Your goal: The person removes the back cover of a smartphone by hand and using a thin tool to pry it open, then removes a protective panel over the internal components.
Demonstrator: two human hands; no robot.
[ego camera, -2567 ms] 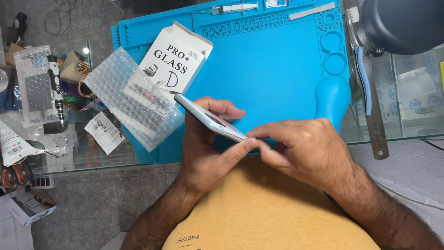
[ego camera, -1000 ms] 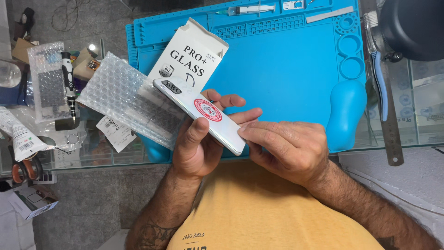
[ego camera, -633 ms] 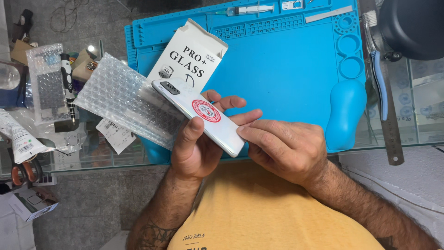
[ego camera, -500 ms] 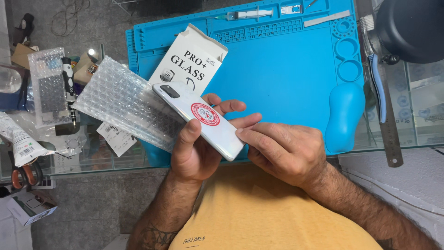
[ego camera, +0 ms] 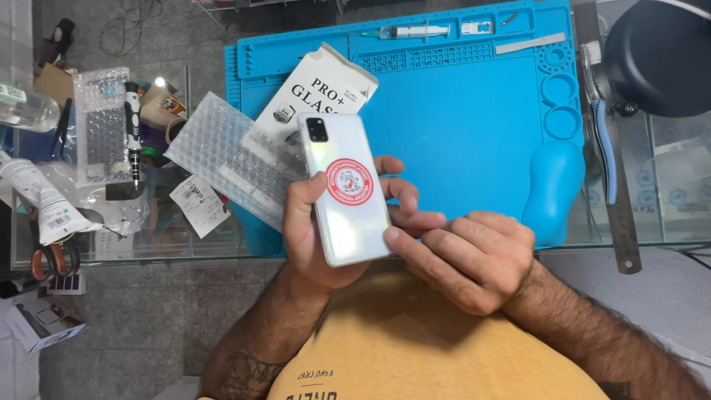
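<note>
My left hand point(ego camera: 315, 237) grips a white smartphone point(ego camera: 342, 207) with its back facing up, showing the camera block at the top and a round red-and-white sticker in the middle. The thumb lies on the phone's left edge and the fingers wrap round the right edge. My right hand point(ego camera: 466, 255) is curled beside it, its index fingertip touching the phone's lower right edge. Both hands hover above the near edge of a glass table, over my yellow shirt.
A blue silicone work mat point(ego camera: 459, 111) covers the table, with a white flat box point(ego camera: 322, 92), a bubble-wrap sheet point(ego camera: 233, 159), a syringe point(ego camera: 411, 32) and a blue raised pad point(ego camera: 554, 189). A metal ruler point(ego camera: 618, 185), dark lamp head point(ego camera: 659, 55), screwdriver point(ego camera: 133, 133) and scissors point(ego camera: 52, 259) lie around.
The phone has turned from a flat diagonal to nearly upright in my left hand, its back now fully towards me. My right hand stayed at its lower right edge.
</note>
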